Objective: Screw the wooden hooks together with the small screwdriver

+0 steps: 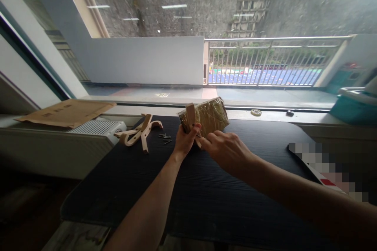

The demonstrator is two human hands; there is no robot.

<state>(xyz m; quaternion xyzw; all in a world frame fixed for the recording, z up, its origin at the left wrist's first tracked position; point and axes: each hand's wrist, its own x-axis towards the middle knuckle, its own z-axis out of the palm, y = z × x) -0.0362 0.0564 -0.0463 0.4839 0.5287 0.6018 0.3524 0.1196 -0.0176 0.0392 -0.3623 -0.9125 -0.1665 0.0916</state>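
My left hand (pixel 185 141) is closed around a pale wooden piece (pixel 191 114), which stands roughly upright against a gold box (pixel 213 115) in shiny clear wrap. Close beside it, my right hand (pixel 225 147) has its fingers pinched together at the lower part of the same piece; whatever lies in the pinch is too small and covered to name. On the black table to the left rest several curved wooden pieces (pixel 143 131), crossing one another. Several dark metal screws (pixel 165 138) lie loose between those pieces and my left hand.
A brown paper envelope (pixel 70 111) lies on a white slatted unit (pixel 98 127) left of the black table (pixel 132 192). On the windowsill are a tape roll (pixel 256 112) and a small black object (pixel 290 113). A teal container (pixel 353 106) stands right; a blurred-out item sits at the table's right edge.
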